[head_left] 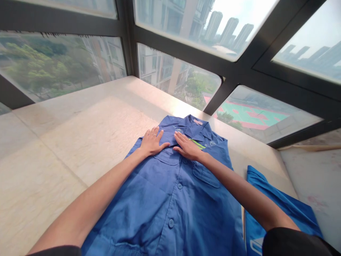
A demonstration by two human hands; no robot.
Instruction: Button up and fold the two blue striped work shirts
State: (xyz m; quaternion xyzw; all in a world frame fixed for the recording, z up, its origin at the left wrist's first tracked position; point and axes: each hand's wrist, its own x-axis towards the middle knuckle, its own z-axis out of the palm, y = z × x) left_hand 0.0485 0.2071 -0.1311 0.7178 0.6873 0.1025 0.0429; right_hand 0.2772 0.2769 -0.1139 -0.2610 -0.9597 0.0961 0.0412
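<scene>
A blue button-front work shirt (170,192) lies spread on the pale stone sill, its collar pointing toward the window corner. My left hand (152,143) rests on the upper left chest of the shirt, fingers stretched out, a ring on one finger. Flat on the cloth beside the button line, my right hand (186,145) has its fingers extended just below the collar. Neither hand holds anything. A yellow-green stripe (196,144) shows past my right hand. Chest pockets and buttons face up; the lower hem is outside the view.
A brighter blue folded cloth item (279,209) with a white mark lies to the right. The stone sill (66,142) extends left and back to dark-framed windows (181,39). A patterned pale wall (317,185) borders the right side.
</scene>
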